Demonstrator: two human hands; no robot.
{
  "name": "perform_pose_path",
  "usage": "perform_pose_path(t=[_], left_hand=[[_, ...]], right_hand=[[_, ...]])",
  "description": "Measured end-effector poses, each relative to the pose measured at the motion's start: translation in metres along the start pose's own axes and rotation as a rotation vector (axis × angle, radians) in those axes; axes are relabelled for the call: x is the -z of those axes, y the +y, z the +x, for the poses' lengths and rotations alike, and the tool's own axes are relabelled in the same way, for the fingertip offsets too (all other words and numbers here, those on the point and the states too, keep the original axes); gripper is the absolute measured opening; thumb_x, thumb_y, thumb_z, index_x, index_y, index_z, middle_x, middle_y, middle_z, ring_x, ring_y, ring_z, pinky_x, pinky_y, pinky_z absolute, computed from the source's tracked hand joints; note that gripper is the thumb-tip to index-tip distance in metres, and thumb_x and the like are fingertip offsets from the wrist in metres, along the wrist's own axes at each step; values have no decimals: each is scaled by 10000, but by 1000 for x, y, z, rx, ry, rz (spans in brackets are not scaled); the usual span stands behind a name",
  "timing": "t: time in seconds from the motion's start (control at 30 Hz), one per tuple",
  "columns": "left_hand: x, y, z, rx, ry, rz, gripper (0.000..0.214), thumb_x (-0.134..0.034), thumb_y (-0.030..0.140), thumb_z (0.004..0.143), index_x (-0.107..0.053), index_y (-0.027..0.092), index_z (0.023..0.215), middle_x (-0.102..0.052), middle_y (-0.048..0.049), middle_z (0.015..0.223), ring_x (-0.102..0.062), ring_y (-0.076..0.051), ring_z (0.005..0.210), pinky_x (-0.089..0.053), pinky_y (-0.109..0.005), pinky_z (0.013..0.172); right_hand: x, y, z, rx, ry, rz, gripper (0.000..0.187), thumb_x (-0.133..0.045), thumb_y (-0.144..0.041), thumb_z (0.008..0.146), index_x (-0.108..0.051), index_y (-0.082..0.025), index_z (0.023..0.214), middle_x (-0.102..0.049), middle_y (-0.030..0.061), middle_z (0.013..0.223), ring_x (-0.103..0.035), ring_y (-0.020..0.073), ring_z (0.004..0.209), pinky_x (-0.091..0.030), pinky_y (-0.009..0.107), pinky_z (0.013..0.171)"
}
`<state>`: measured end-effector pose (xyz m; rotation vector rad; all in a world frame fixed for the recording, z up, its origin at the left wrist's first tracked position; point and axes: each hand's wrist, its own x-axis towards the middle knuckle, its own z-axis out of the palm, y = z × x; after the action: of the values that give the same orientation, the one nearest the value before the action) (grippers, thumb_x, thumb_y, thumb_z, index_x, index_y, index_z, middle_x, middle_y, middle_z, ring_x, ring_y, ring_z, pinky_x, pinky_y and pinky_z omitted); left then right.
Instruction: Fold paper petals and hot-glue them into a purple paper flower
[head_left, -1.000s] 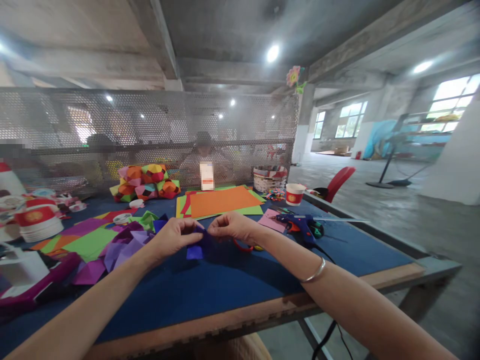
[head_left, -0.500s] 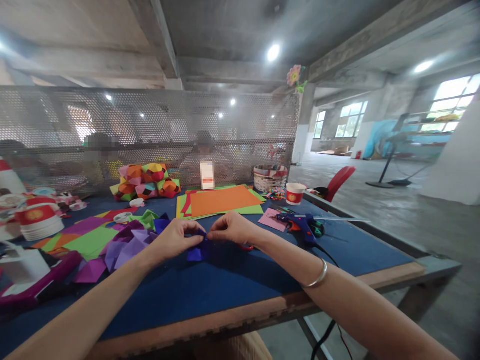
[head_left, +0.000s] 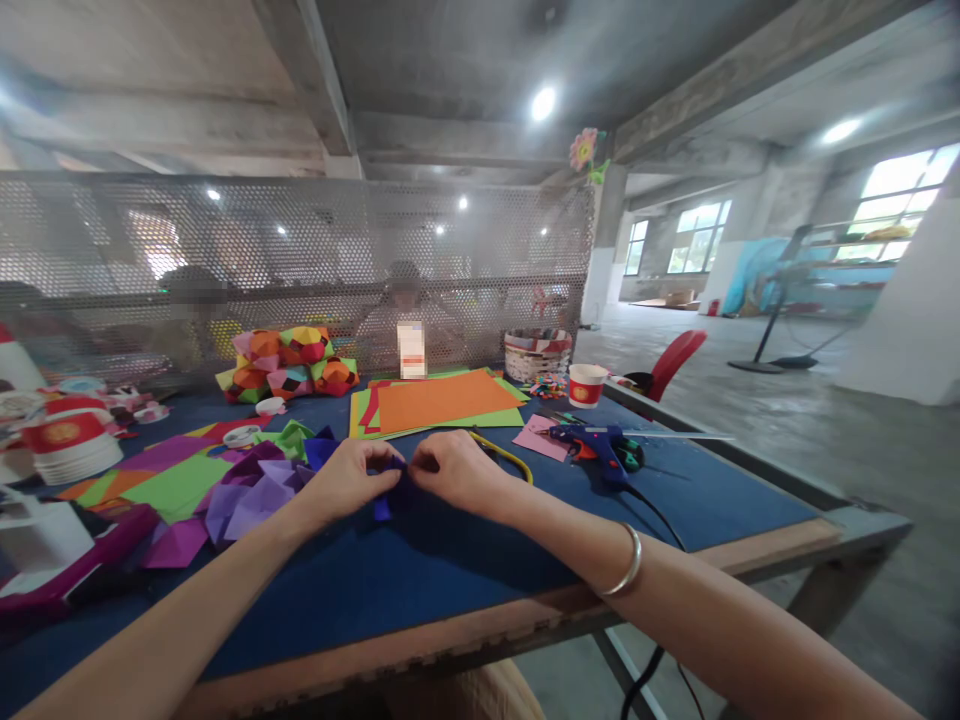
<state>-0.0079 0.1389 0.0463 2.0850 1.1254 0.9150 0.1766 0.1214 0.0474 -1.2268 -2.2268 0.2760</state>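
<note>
My left hand (head_left: 351,480) and my right hand (head_left: 453,470) meet over the blue table mat (head_left: 465,570), both pinching a small dark blue folded paper piece (head_left: 390,500) between them. Most of the piece is hidden by my fingers. A silver bangle (head_left: 624,566) sits on my right wrist. Just left of my left hand lies a heap of purple folded paper pieces (head_left: 251,492).
Orange and green paper sheets (head_left: 442,402) lie behind my hands. A blue glue gun (head_left: 596,445), a pink paper (head_left: 541,438), a paper cup (head_left: 586,385) and a basket (head_left: 537,354) are at the right. Colourful paper balls (head_left: 289,360) stand by the mesh screen. Stacked cups (head_left: 67,445) are at the left.
My hands have drawn closer together and now cover more of the blue paper piece. My right hand shifted slightly left, uncovering a yellow loop behind it.
</note>
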Motion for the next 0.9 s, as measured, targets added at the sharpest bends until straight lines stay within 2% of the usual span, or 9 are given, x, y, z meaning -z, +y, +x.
perform_pose_path(t=[0.37, 0.57, 0.77, 0.9], left_hand=[[-2, 4, -1, -8, -7, 60, 173, -591, 251, 609, -719, 164, 687, -679, -34, 638, -586, -193, 603, -444, -316, 617], [-6, 10, -5, -33, 26, 181, 187, -527, 226, 598, -683, 168, 683, -575, 32, 553, -472, -131, 521, -365, -260, 536], [-7, 6, -2, -1, 47, 188, 207, -528, 255, 637, -686, 146, 712, -584, 20, 569, -458, -122, 520, -345, -256, 524], [-7, 7, -2, -12, 78, 212, 202, -529, 258, 645, -684, 151, 717, -538, 34, 544, -438, -118, 508, -332, -258, 520]], right_hand=[[-3, -3, -4, 20, -15, -98, 137, -618, -172, 868, -746, -124, 872, -744, 120, 892, -658, 221, 825, -410, 296, 718], [-9, -4, -7, 33, 19, -130, 125, -606, -130, 877, -729, -123, 858, -734, 107, 883, -644, 192, 821, -421, 280, 742], [-8, 1, -4, -5, 53, -51, 189, -570, -166, 921, -749, -130, 874, -750, 102, 880, -660, 180, 798, -422, 273, 713], [-7, 4, -2, -24, 37, -6, 200, -572, -170, 915, -770, -144, 908, -763, 86, 871, -665, 169, 762, -416, 253, 666]])
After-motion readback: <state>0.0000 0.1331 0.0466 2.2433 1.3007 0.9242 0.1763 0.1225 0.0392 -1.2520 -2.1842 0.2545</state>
